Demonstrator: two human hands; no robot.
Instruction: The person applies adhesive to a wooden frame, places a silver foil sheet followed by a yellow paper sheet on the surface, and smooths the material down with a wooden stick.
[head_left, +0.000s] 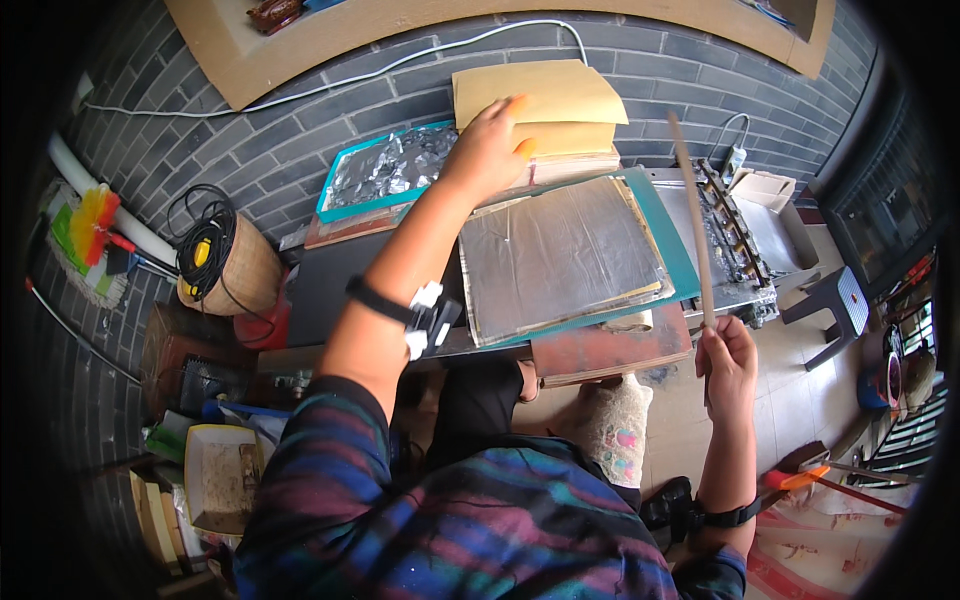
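My left hand (487, 150) reaches over a stack of yellow paper sheets (544, 86). Orange covers sit on its thumb and a fingertip, which are spread apart with no object visible between them. Whether the fingers press on the paper is hard to tell. A long, thin wooden strip (694, 210) rises almost upright from my right hand (727, 367), which grips its lower end. Between the hands lies a pile of sheets with a greyish, wrinkled, foil-like top sheet (559, 255), resting on a green board (667, 232).
Crumpled silver foil pieces (397, 165) fill a turquoise tray (325, 196) at the back left. A metal apparatus with a bar (735, 225) stands at right, near a grey plastic stool (832, 300). A woven basket (240, 270) holds black cable. A brick wall (660, 75) bounds the back.
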